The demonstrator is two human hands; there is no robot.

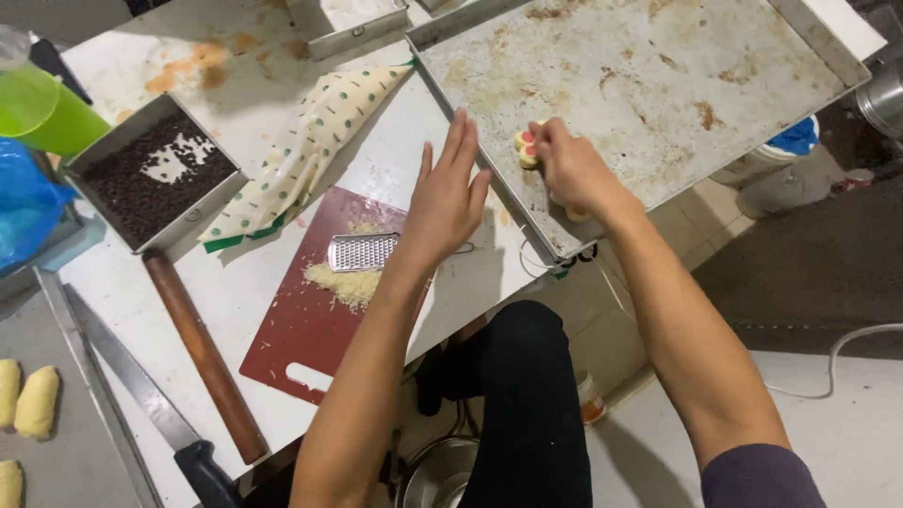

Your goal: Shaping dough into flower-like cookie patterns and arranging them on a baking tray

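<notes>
My right hand (571, 169) rests on a large worn metal baking tray (658, 75) and pinches a small yellow dough piece with pink spots (525, 149) near the tray's left edge. Another dough piece peeks out under that hand's wrist. My left hand (444, 202) hovers flat with fingers spread just left of the tray's rim, above the white table, holding nothing. Under its wrist lies a dark red cutting board (315, 320) with a small metal grater (362, 251) and a pile of grated yellow shreds (346, 282).
A dotted piping bag (306, 155) lies on the table (235, 282). A metal pan of dark bits (150, 179), a wooden rolling pin (202, 353) and a long knife (141, 386) sit left. Yellow dough rolls (38, 403) rest on a tray at far left. A green cup (42, 108) stands behind.
</notes>
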